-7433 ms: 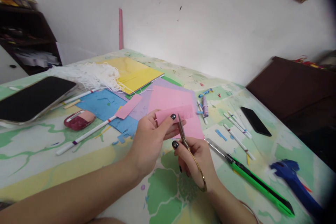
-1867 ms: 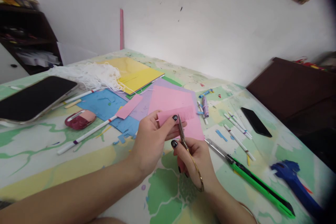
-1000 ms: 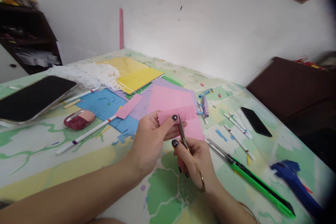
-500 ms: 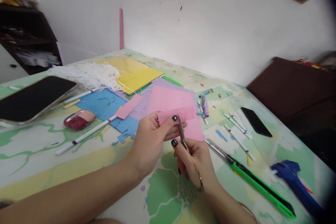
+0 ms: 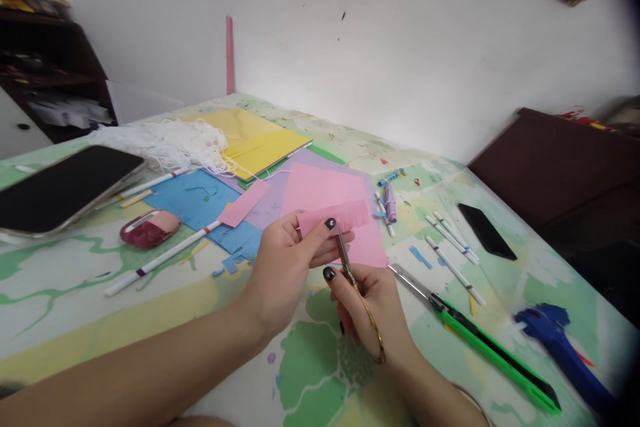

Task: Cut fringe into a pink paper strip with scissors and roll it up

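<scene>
The fringed pink paper strip (image 5: 345,211) is held up over the bench (image 5: 310,360), overlapping the pink sheet (image 5: 330,183) from where we look. The left hand (image 5: 285,260) pinches it under the thumb; the right hand (image 5: 373,300) grips gold-handled scissors (image 5: 345,257). We see their tips lower than a moment ago, nearer the strip's bottom edge, so we judge a snip has just ended; the part left of the thumb looks uncut. Farther out, a green utility knife (image 5: 493,348) points its blade toward the pink sheet, and a black phone (image 5: 487,231) lies near the bench's right edge.
</scene>
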`<state>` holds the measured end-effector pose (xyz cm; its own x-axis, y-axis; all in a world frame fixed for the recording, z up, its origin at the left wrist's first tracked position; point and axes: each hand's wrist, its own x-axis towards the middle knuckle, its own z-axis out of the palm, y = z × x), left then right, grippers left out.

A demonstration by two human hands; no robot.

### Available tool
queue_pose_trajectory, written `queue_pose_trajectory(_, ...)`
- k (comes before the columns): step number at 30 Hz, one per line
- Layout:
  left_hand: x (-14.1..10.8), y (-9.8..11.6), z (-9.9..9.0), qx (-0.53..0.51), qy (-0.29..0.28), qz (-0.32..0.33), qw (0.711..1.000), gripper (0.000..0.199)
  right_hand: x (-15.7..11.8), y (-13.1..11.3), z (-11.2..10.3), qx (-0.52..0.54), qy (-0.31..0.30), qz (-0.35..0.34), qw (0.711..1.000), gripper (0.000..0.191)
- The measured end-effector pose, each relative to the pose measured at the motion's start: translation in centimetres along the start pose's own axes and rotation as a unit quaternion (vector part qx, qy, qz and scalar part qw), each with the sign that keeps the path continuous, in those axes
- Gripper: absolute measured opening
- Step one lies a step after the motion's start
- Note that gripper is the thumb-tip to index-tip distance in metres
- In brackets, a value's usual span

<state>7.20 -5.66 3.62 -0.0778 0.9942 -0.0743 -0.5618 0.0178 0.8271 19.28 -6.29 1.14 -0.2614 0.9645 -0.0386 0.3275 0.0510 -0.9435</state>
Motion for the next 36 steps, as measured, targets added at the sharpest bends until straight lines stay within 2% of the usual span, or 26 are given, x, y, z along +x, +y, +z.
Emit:
queue_pose_trajectory(11, 0.0, 0.6, 0.1, -0.017, 0.019, 0.009, 1.000, 0.017, -0.5, -0.1, -0.2, 0.044, -0.007, -0.019, 0.999, 0.038)
queue_pose_trajectory(13, 0.0, 0.6, 0.0, -0.014, 0.024, 0.013, 1.000, 0.016, -0.5, 0.0, -0.3, 0.047, 0.027, -0.029, 0.998, 0.039)
queue_pose_trajectory(15, 0.1, 0.5, 0.0, 0.000, 0.022, 0.017, 1.000, 0.016, -0.3, 0.0, -0.6, 0.065, 0.089, -0.038, 0.993, 0.040)
queue_pose_trajectory(17, 0.0, 0.5, -0.1, 0.024, 0.017, 0.019, 0.999, 0.016, 0.1, 0.2, -1.0, 0.098, 0.154, -0.041, 0.982, 0.036)
queue_pose_trajectory(19, 0.0, 0.5, 0.0, 0.047, 0.004, 0.014, 0.999, 0.018, 0.5, 0.5, -1.5, 0.141, 0.187, -0.047, 0.971, 0.031)
queue_pose_trajectory(22, -0.1, 0.4, 0.1, 0.072, -0.028, -0.009, 0.997, 0.020, 1.1, 1.0, -2.3, 0.208, 0.167, -0.061, 0.962, 0.032)
queue_pose_trajectory(25, -0.3, 0.4, 0.1, 0.090, -0.050, -0.032, 0.994, 0.022, 1.4, 1.3, -2.8, 0.236, 0.143, -0.070, 0.959, 0.024)
queue_pose_trajectory(30, -0.3, 0.5, 0.1, 0.107, -0.055, -0.055, 0.991, 0.023, 1.5, 1.1, -3.1, 0.255, 0.164, -0.070, 0.950, 0.017)
queue_pose_trajectory(36, -0.1, 0.3, 0.0, 0.101, -0.053, -0.048, 0.992, 0.018, 1.4, 1.1, -3.1, 0.269, 0.156, -0.084, 0.947, 0.019)
